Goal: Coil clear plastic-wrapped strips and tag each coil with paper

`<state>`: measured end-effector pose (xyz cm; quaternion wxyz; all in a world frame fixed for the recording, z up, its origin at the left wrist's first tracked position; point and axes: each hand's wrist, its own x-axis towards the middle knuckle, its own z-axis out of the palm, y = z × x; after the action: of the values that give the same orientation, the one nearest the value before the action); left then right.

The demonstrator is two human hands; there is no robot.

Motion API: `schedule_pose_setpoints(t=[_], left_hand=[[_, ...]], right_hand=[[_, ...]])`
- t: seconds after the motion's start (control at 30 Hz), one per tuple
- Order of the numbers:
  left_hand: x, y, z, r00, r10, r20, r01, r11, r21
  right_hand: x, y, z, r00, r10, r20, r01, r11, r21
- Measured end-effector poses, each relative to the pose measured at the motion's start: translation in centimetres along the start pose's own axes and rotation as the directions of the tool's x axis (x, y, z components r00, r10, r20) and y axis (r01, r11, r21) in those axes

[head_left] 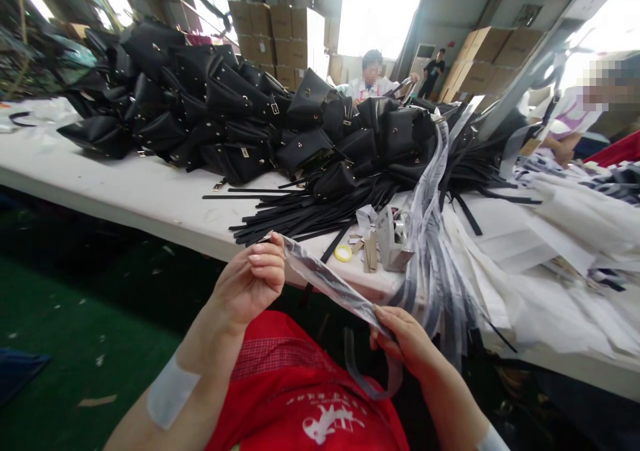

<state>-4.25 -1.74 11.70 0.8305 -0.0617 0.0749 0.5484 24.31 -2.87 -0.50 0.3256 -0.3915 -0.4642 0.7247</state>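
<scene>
Between my two hands stretches a black strap in a clear plastic sleeve (327,279), slanting down to the right. My left hand (257,274) is closed on its upper end, fingers curled and thumb side up. Farther along, my right hand (407,338) pinches the sleeve, and a loose clear tail (370,384) loops down below it over the red apron (280,371). Right of my hands, a bundle of plastic-sleeved straps (430,238) hangs over the table edge. Bare black straps (295,214) lie in a pile just beyond my left hand.
Black handbags (220,104) are heaped along the white table (165,194). A tape dispenser (395,238) and a yellow tape roll (343,253) stand near the front edge. White sheets (565,284) cover the right side. Co-workers (367,84) are across the table; cartons (280,38) are stacked behind.
</scene>
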Motion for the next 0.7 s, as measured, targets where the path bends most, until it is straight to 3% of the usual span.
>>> schedule_pose_setpoints(t=[0.23, 0.33, 0.4, 0.47, 0.5, 0.53, 0.57, 0.6, 0.63, 0.67, 0.7], left_hand=[[-0.1, 0.5, 0.8, 0.999, 0.040, 0.006, -0.041, 0.997, 0.068], [1.0, 0.3, -0.4, 0.989, 0.131, 0.073, -0.145, 0.959, 0.244], [2.2, -1.1, -2.6, 0.960, 0.236, 0.151, -0.280, 0.834, 0.475], [3.2, -3.6, -5.7, 0.948, 0.214, 0.237, -0.319, 0.607, 0.728], [3.3, -5.0, -7.2, 0.960, 0.100, 0.260, -0.275, 0.488, 0.829], [3.1, -6.2, -8.5, 0.964, -0.102, 0.245, -0.191, 0.379, 0.906], [2.7, -7.2, -9.5, 0.943, -0.267, 0.201, -0.114, 0.308, 0.945], [2.0, -7.7, -10.0, 0.881, -0.455, 0.129, -0.027, 0.224, 0.974], [1.1, -7.7, -10.1, 0.789, -0.612, 0.046, 0.049, 0.139, 0.989], [0.0, -7.1, -9.8, 0.694, -0.719, -0.029, 0.112, 0.067, 0.991], [-1.1, -6.0, -9.1, 0.633, -0.769, -0.088, 0.163, 0.022, 0.986]], right_hand=[[0.2, 0.1, 0.3, 1.000, -0.025, 0.012, 0.026, 0.998, -0.060], [-0.1, 0.2, 0.7, 0.997, -0.057, 0.047, 0.058, 0.998, -0.033], [-0.1, -0.3, 1.6, 0.991, -0.123, 0.048, 0.122, 0.992, 0.033], [0.3, -1.2, 2.8, 0.979, -0.202, 0.016, 0.198, 0.970, 0.140], [0.6, -1.7, 3.4, 0.973, -0.230, -0.004, 0.226, 0.954, 0.198], [0.9, -2.0, 3.8, 0.970, -0.242, -0.018, 0.238, 0.939, 0.249], [1.3, -2.2, 4.1, 0.974, -0.228, -0.012, 0.222, 0.931, 0.291], [1.7, -2.1, 4.2, 0.982, -0.186, 0.011, 0.173, 0.930, 0.324], [1.9, -1.6, 4.0, 0.992, -0.116, 0.049, 0.092, 0.932, 0.351], [2.0, -0.6, 3.7, 0.996, -0.023, 0.087, -0.012, 0.927, 0.374], [2.0, 0.6, 3.3, 0.990, 0.084, 0.113, -0.122, 0.909, 0.398]])
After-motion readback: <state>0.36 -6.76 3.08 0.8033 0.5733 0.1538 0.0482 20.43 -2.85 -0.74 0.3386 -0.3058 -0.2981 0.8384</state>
